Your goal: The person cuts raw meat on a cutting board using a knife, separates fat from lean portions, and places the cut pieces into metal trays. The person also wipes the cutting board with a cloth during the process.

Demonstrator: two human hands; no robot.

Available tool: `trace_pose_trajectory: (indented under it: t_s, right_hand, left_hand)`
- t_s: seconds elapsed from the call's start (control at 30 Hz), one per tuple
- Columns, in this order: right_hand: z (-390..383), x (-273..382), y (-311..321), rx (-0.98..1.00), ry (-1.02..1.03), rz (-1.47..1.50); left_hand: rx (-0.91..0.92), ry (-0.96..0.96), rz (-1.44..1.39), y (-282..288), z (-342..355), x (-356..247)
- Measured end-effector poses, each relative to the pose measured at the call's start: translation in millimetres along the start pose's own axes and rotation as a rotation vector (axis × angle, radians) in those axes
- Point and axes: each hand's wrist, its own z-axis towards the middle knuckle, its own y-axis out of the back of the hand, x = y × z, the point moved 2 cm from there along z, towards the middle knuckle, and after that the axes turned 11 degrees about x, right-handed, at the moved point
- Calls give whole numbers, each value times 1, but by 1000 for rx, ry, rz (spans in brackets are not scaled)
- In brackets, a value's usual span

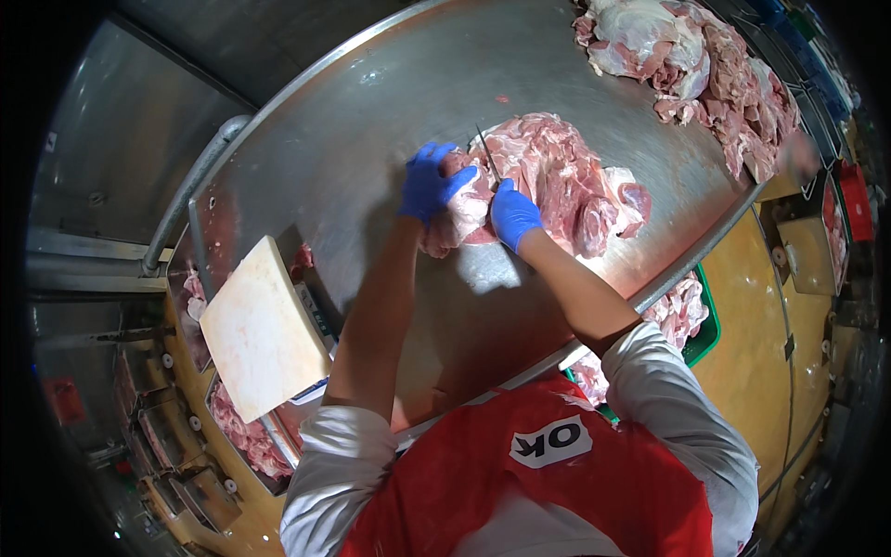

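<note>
Much of the knife (489, 156) is hidden: only a thin blade shows, rising from the closed right hand (512, 213), and its handle is buried inside the blue glove, while the tip lies against the raw meat (557, 181) so that where the edge ends is hard to make out. The right hand is curled tight around that handle. The left hand (429, 181), also in a blue glove, is partly spread, fingers bent down and pressing on the near left part of the meat, gripping a pale fatty flap beside the blade. The meat sits near the middle of the round steel table (371, 139), a little toward its right edge. A second heap of meat cuts (696, 65) lies at the far right edge of the table, cut off by the top of the view. Below the near right edge a green crate (703, 336) with more meat is half covered by the table's rim and the person's sleeve. At the table's left edge a white cutting board (260, 330) rests tilted over trays whose contents are dim
</note>
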Motion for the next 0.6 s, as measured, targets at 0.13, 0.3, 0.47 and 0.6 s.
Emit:
trace_pose_trajectory:
  t_s: [0.13, 0.3, 0.47, 0.6]
  right_hand:
    - [-13, -6, -11, 15, -47, -1]
    - [-53, -24, -27, 198, -137, 1]
    - [3, -31, -20, 130, 99, -124]
    - [-1, -36, -32, 216, 114, -101]
  left_hand:
    - [-25, 160, 66, -5, -5, -2]
    - [-84, 198, 97, -7, -8, -9]
    - [-170, 168, 188, -16, -7, -3]
    - [-164, 138, 246, -28, -3, 16]
